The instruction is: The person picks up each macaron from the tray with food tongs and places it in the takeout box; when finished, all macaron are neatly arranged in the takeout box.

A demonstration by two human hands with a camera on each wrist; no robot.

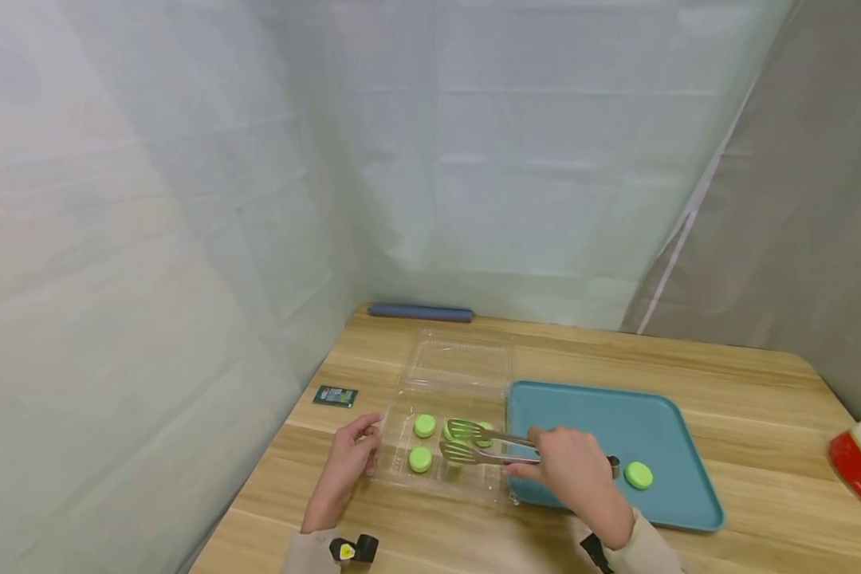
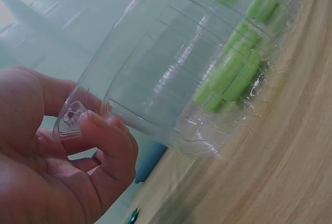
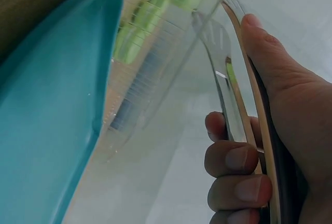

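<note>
While your left hand point(image 1: 351, 454) is pinching the left edge of the clear container point(image 1: 430, 485) between curled fingers and thumb, your right hand point(image 1: 574, 470) is gripping the metal tongs point(image 1: 498, 436), its fingers wrapped round them. The tong heads are hovering over the compartments with a gap showing between them; whether they are gripping one of the green macarons point(image 1: 424, 426), I cannot tell. Those macarons are sitting in the container's base, its lid point(image 1: 459, 359) is lying open behind, and a lone macaron point(image 1: 638, 475) is resting on the blue tray point(image 1: 581, 406) at the right.

If you are squeezing too hard, a smooth macaron could be slipping out sideways or cracking. Because the heads are spanning closely set pieces, they could be nudging a neighbour or snagging a divider. If your left fingers are lifting that thin edge, the light plastic could be flexing or tipping, and macarons could be sliding out of place.
</note>
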